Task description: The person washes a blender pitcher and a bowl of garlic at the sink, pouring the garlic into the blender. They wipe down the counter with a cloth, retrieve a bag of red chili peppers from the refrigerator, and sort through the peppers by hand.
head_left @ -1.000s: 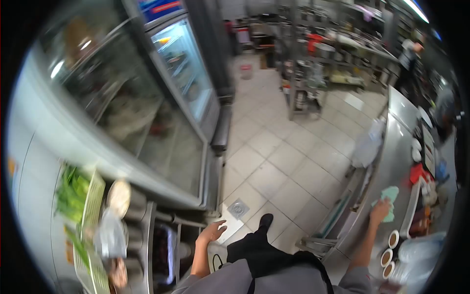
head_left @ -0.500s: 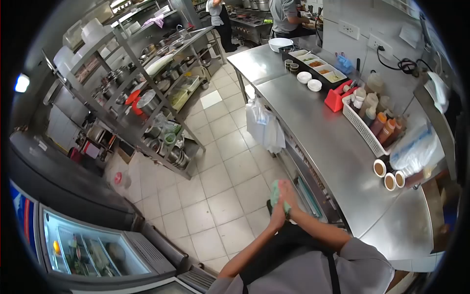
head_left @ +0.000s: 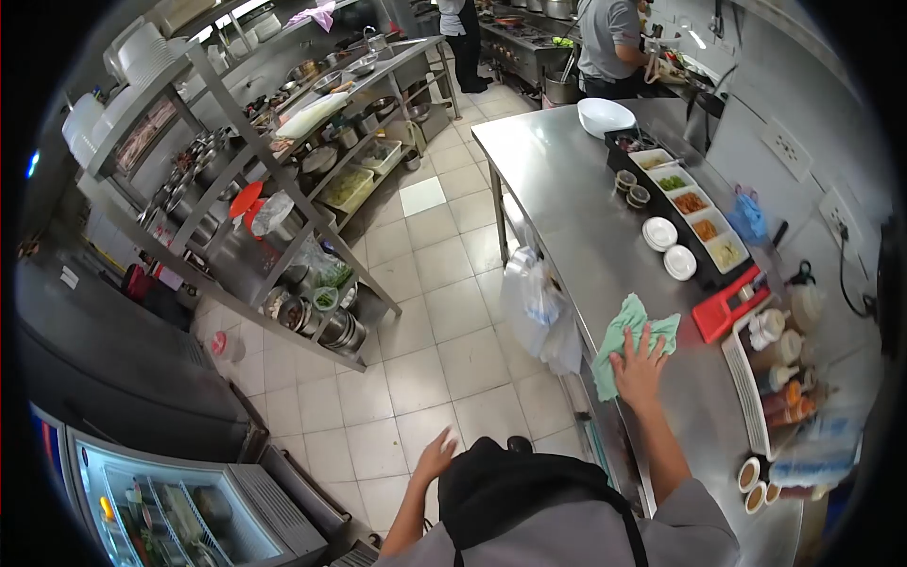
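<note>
My right hand (head_left: pixel 639 369) lies with its fingers spread on a green cloth (head_left: pixel 631 338), pressing it on the steel counter (head_left: pixel 567 213) near its front edge. Part of the cloth hangs over that edge. To the left, above the floor beside my black apron, my left hand (head_left: pixel 436 455) hangs free, fingers apart and holding nothing. White stacked lids (head_left: pixel 679 263) and a red holder (head_left: pixel 726 307) sit on the counter beyond the cloth.
A black tray of ingredient tubs (head_left: pixel 694 201), a white bowl (head_left: pixel 605 117) and a bottle basket (head_left: pixel 748 397) stand on the counter. Plastic bags (head_left: pixel 540 307) hang at its front. Metal shelving (head_left: pixel 283 198) stands left. Two people (head_left: pixel 609 47) work at the back.
My hands have come apart from around the cloth. The right has moved onto the counter with it, while the left has moved away to the left. The view has shifted slightly.
</note>
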`<state>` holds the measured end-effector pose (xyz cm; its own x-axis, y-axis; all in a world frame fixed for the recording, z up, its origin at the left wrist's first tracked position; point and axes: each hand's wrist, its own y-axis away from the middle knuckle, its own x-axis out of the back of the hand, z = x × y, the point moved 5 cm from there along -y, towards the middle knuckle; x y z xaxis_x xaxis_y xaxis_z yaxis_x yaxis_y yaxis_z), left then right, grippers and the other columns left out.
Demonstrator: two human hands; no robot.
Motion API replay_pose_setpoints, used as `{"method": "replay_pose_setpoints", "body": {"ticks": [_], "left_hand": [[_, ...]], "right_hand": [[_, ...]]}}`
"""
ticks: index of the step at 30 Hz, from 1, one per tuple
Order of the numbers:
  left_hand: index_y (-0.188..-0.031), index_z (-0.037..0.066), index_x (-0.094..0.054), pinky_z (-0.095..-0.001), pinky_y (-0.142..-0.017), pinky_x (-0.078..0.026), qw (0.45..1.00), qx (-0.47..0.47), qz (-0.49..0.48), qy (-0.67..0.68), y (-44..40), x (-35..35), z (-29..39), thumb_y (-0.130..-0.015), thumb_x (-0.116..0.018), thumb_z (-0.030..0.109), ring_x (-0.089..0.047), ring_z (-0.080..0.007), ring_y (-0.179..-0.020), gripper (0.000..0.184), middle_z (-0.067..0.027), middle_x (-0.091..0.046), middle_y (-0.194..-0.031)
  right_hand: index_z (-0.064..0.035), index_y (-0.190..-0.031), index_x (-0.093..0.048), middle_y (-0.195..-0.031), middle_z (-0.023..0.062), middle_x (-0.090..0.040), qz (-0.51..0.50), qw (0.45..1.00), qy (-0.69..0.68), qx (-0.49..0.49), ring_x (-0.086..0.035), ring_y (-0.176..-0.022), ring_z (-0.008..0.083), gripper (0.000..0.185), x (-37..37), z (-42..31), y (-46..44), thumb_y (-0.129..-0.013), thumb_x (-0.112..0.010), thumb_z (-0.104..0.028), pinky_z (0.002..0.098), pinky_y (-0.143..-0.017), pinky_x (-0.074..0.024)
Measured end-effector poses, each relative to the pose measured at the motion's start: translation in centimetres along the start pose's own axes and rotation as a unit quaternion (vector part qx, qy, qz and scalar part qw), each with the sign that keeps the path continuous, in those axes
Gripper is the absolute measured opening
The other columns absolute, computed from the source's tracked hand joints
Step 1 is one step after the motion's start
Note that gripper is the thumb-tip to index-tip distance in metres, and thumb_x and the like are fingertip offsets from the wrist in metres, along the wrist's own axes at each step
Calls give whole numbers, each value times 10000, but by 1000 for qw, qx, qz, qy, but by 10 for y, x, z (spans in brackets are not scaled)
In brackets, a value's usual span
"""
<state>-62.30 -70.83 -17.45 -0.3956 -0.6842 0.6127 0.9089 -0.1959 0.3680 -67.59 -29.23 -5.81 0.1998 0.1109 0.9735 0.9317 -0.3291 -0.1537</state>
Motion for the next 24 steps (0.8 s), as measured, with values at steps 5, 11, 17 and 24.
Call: {"method": "replay_pose_setpoints", "body": {"ticks": [5, 11, 17, 24], "left_hand": [[-1240, -37, -364, -367, -942, -337, 966, 245, -19, 87, 6, 15, -115, -835, -471, 345, -423, -351, -1133, 567, -263, -443, -1192], [-1254, -15, -355, -365, -943, -342, 972, 207, -102, 33, -128, 44, -116, -827, -484, 348, -416, -353, -1137, 575, -257, -426, -1211], [-1228, -14, -393, -346, -912, -372, 986, 148, -53, 50, -303, 131, -78, -847, -481, 289, -476, -332, -1088, 494, -249, -474, -1167], [-1199, -20, -424, -295, -846, -411, 960, 182, 57, 206, -383, 195, -103, -844, -488, 235, -541, -234, -994, 442, -208, -548, -1076]], "right_hand": [[-168, -1314, -310, -1379, 200, -168, 14, 1000, 12, -9, -122, -1222, 497, 548, -31, -74, -101, -844, -406, -432, 606, -960, -113], [-159, -1318, -295, -1381, 199, -165, 53, 993, 10, -105, -119, -1228, 487, 546, -96, -148, -317, -851, -379, -431, 582, -982, -71], [8, -989, -535, -1004, 157, -559, 26, 955, -274, 109, -492, -966, 297, 335, -161, -302, -547, -882, -381, -269, 398, -852, -348], [35, -905, -566, -759, 195, -586, 141, 913, -383, 29, -580, -784, 323, 391, -64, -221, -656, -885, -416, -325, 385, -699, -428]]}}
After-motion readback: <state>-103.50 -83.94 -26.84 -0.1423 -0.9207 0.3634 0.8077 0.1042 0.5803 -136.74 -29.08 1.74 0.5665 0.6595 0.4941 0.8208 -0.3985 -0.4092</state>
